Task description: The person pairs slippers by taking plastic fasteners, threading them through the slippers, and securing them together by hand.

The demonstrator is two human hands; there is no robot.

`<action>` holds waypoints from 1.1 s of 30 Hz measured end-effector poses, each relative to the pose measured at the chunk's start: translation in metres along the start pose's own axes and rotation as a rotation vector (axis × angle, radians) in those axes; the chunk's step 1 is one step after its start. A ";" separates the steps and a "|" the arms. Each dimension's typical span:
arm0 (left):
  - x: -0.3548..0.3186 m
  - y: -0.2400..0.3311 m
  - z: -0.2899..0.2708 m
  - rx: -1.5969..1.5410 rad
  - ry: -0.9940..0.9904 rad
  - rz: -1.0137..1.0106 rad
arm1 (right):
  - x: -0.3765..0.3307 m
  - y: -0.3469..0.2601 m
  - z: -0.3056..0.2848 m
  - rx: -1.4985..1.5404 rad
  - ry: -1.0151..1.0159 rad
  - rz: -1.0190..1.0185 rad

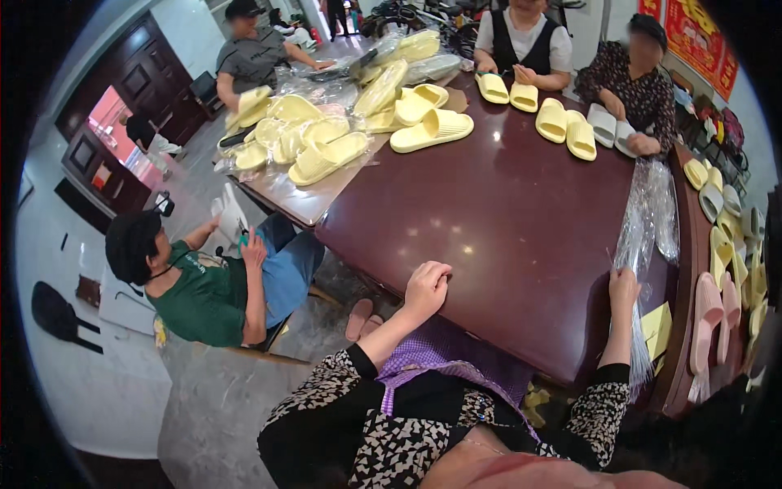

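Note:
My left hand (428,289) rests at the near edge of the dark red table (505,204). Its fingers are curled closed, and whatever may be inside them is hidden. At the right, my right hand (625,289) is closed in a pinch beside a bundle of thin clear plastic strands (639,346). A thin end seems to poke up from those fingers. Just beyond that hand lies clear plastic wrapping (648,204). A pale yellow card or paper piece (656,330) sits to the right of the strands.
Yellow slippers (432,130) and a wrapped heap (314,134) cover the far left. Several people sit or stand around; one (199,285) in green holds a white slipper and a tool. A raised rack at right carries pink slippers (705,318) and others.

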State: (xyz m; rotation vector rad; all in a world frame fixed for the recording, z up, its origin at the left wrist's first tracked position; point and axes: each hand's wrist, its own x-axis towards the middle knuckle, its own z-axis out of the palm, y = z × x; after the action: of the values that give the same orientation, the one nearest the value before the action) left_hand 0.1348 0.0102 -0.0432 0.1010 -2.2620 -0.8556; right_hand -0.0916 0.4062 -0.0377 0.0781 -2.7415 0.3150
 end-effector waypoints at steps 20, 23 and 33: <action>0.004 0.013 0.001 -0.119 -0.037 -0.118 | 0.003 0.000 -0.020 0.630 -0.046 -0.061; 0.015 0.041 0.017 -0.330 -0.183 -0.225 | 0.002 -0.005 -0.035 0.894 -0.180 -0.071; 0.075 0.145 0.158 -0.566 -0.403 0.233 | -0.009 -0.021 -0.045 1.196 -0.504 -0.055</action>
State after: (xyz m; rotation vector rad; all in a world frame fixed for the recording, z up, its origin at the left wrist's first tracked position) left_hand 0.0015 0.1875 0.0050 -0.6295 -2.2267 -1.4441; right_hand -0.0650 0.3963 0.0041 0.5967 -2.5285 2.0721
